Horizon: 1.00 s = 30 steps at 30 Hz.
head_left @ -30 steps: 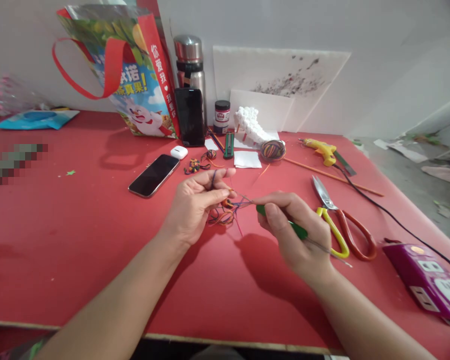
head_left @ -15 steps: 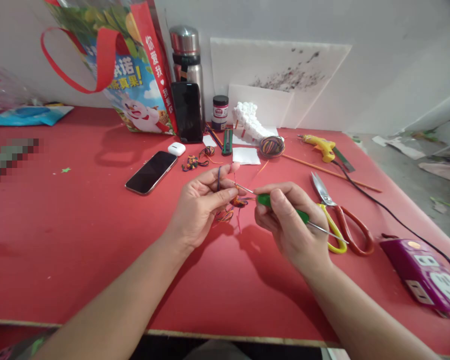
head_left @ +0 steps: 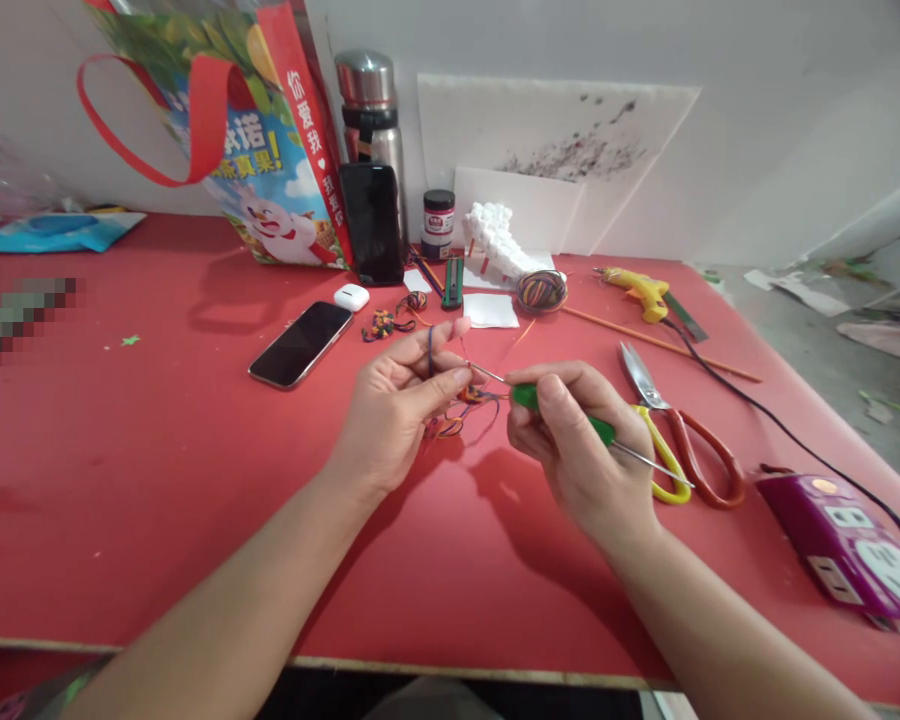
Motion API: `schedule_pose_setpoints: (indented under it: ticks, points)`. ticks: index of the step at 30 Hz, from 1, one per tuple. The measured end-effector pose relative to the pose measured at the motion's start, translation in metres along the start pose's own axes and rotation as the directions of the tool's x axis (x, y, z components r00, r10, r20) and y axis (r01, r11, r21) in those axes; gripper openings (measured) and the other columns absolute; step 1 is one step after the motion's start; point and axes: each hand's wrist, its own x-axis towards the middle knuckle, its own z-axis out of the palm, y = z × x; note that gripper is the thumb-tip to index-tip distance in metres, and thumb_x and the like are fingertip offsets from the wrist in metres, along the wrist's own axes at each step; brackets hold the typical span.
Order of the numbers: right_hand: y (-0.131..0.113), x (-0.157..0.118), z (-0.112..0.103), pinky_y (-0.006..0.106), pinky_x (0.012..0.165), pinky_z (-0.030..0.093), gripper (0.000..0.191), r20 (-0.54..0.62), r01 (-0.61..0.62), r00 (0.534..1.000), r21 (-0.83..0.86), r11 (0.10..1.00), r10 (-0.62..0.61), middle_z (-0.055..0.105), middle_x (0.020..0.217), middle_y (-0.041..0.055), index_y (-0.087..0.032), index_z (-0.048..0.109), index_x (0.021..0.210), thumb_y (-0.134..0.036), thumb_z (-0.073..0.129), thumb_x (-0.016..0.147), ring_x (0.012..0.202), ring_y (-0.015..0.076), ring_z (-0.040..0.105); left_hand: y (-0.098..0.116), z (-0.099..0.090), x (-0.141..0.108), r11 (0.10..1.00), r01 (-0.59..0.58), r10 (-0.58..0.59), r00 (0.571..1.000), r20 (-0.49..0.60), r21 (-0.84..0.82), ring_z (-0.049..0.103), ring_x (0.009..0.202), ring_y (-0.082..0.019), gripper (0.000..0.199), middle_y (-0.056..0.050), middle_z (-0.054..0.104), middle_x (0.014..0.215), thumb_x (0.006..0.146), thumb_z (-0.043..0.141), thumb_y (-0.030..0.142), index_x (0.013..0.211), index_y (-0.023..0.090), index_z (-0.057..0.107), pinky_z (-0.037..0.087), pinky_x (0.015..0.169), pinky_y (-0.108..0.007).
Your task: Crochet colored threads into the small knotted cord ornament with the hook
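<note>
My left hand (head_left: 397, 405) pinches a small piece of multicoloured crochet work (head_left: 471, 394) between thumb and fingers. A dark strand of yarn (head_left: 430, 350) is wrapped round its index finger, and loose yarn ends hang below. My right hand (head_left: 581, 440) is closed round the green handle of a crochet hook (head_left: 526, 396). The hook's thin metal shaft points left and its tip meets the work at the left fingertips. A second metal shaft sticks out behind the handle, below the right hand. The stitch at the tip is too small to make out.
Scissors (head_left: 649, 385) with yellow and red handles lie right of my right hand, near a purple power strip (head_left: 832, 540). Behind are a yellow glue gun (head_left: 637, 290), a yarn ball (head_left: 541, 291), a phone (head_left: 300, 345), a white earbud case (head_left: 352, 297) and a printed bag (head_left: 270, 150).
The left fingers and the crochet work have shifted very slightly left, and the hanging yarn ends have swung a little. The hook stays at the work, in the same grip.
</note>
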Motion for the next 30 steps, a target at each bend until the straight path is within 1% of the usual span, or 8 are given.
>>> schedule_pose_setpoints:
  ticks: [3, 6, 11, 15, 18, 21, 25, 30]
  points:
    - [0.003, -0.004, 0.001, 0.023, 0.048, 0.042, 0.024, -0.036, 0.053, 0.998, -0.139, 0.989, -0.059, 0.062, 0.072, -0.0013, -0.021, 0.077, 0.103, -0.043, 0.069, 0.107, 0.054, 0.0096, 0.050, -0.004, 0.003, -0.002, 0.995, -0.075, 0.077, 0.996, -0.038, 0.059, 0.063, 0.070, -0.010, 0.038, 0.002, 0.072, 0.079, 0.075, 0.094, 0.015, 0.111, 0.022, 0.087, 0.049, 0.063, -0.020]
    - [0.008, -0.008, 0.004, 0.026, 0.053, 0.047, 0.025, -0.046, 0.134, 0.987, -0.307, 0.942, -0.156, 0.064, 0.074, -0.0006, -0.021, 0.076, 0.108, -0.042, 0.064, 0.110, 0.059, 0.0116, 0.055, -0.008, 0.007, -0.005, 0.991, -0.091, 0.100, 0.991, -0.084, 0.099, 0.063, 0.071, -0.011, 0.042, 0.002, 0.073, 0.081, 0.074, 0.094, 0.014, 0.115, 0.023, 0.086, 0.051, 0.065, -0.022]
    - [0.015, -0.010, 0.013, 0.026, 0.056, 0.052, 0.023, -0.062, 0.167, 0.974, -0.454, 0.875, -0.218, 0.069, 0.080, 0.0004, -0.021, 0.072, 0.108, -0.039, 0.058, 0.112, 0.062, 0.0126, 0.060, -0.011, 0.014, -0.012, 0.986, -0.069, 0.078, 0.996, -0.053, 0.151, 0.066, 0.072, -0.013, 0.042, 0.002, 0.074, 0.077, 0.074, 0.094, 0.014, 0.115, 0.022, 0.086, 0.054, 0.068, -0.025]
    - [0.021, -0.016, 0.017, 0.031, 0.070, 0.060, 0.016, -0.057, 0.228, 0.949, -0.556, 0.800, -0.310, 0.075, 0.093, 0.0030, -0.024, 0.071, 0.117, -0.032, 0.058, 0.112, 0.075, 0.0156, 0.069, -0.012, 0.018, -0.013, 0.998, -0.022, 0.025, 0.999, -0.045, 0.057, 0.067, 0.072, -0.012, 0.049, 0.002, 0.076, 0.078, 0.072, 0.095, 0.015, 0.120, 0.020, 0.084, 0.054, 0.071, -0.024]
    - [0.025, -0.019, 0.015, 0.035, 0.079, 0.063, 0.017, 0.015, 0.325, 0.922, -0.568, 0.756, -0.386, 0.077, 0.106, 0.0048, -0.028, 0.070, 0.125, -0.027, 0.059, 0.112, 0.088, 0.0188, 0.074, -0.011, 0.019, -0.012, 0.999, 0.024, -0.025, 0.999, -0.041, -0.037, 0.062, 0.065, -0.009, 0.053, 0.003, 0.074, 0.075, 0.069, 0.097, 0.018, 0.120, 0.016, 0.083, 0.049, 0.063, -0.020]
    - [0.025, -0.018, 0.010, 0.037, 0.077, 0.063, 0.020, 0.091, 0.390, 0.907, -0.547, 0.741, -0.411, 0.076, 0.105, 0.0056, -0.030, 0.069, 0.129, -0.027, 0.059, 0.111, 0.088, 0.0215, 0.073, -0.008, 0.017, -0.011, 0.995, 0.046, -0.048, 0.999, -0.021, -0.083, 0.060, 0.063, -0.007, 0.050, 0.004, 0.072, 0.072, 0.067, 0.099, 0.018, 0.115, 0.016, 0.083, 0.045, 0.058, -0.018]
    - [0.022, -0.015, 0.006, 0.032, 0.070, 0.058, 0.020, 0.120, 0.395, 0.913, -0.499, 0.772, -0.390, 0.073, 0.098, 0.0035, -0.028, 0.069, 0.128, -0.025, 0.057, 0.112, 0.078, 0.0165, 0.068, -0.003, 0.011, -0.008, 0.991, 0.074, -0.072, 0.997, 0.023, -0.112, 0.063, 0.064, -0.008, 0.047, 0.004, 0.070, 0.069, 0.062, 0.099, 0.014, 0.107, 0.017, 0.085, 0.050, 0.062, -0.018]
    - [0.019, -0.016, 0.003, 0.030, 0.068, 0.055, 0.021, 0.140, 0.388, 0.919, -0.470, 0.793, -0.367, 0.074, 0.099, 0.0038, -0.025, 0.070, 0.129, -0.021, 0.057, 0.112, 0.080, 0.0149, 0.068, 0.003, 0.007, -0.006, 0.997, 0.048, -0.051, 0.998, -0.034, -0.065, 0.063, 0.061, -0.008, 0.040, 0.003, 0.073, 0.070, 0.067, 0.091, 0.009, 0.106, 0.017, 0.085, 0.040, 0.049, -0.016]
